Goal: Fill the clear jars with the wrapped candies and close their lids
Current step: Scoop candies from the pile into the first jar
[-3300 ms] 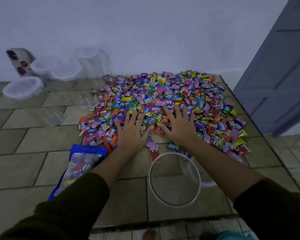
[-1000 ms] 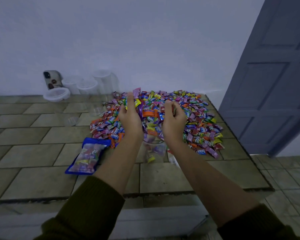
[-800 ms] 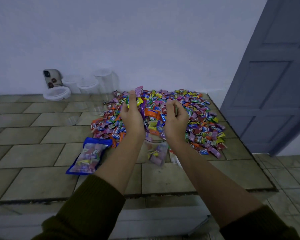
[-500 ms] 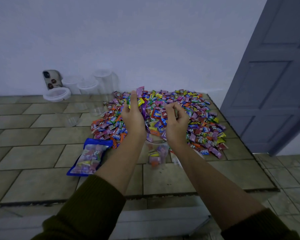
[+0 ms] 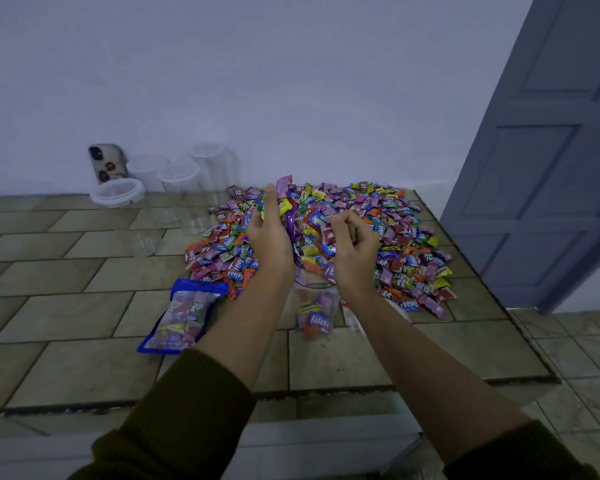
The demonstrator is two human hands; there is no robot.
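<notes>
since half a second ago, more wrapped candies [image 5: 315,315] are lying inside the clear jar [image 5: 316,308] on the counter [image 5: 66,306]. left hand [image 5: 270,237] and right hand [image 5: 352,249] are cupping, above the jar, a bunch of candies [image 5: 309,233]. candy pile [image 5: 388,237] is lying behind the jar.

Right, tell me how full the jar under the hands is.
Partly filled: the clear jar shows wrapped candies in its lower part only.

Plain pale wall [image 5: 291,81] behind; grey panelled door [image 5: 548,161] at right; tan tiled surface [image 5: 49,278]; dim light.
</notes>
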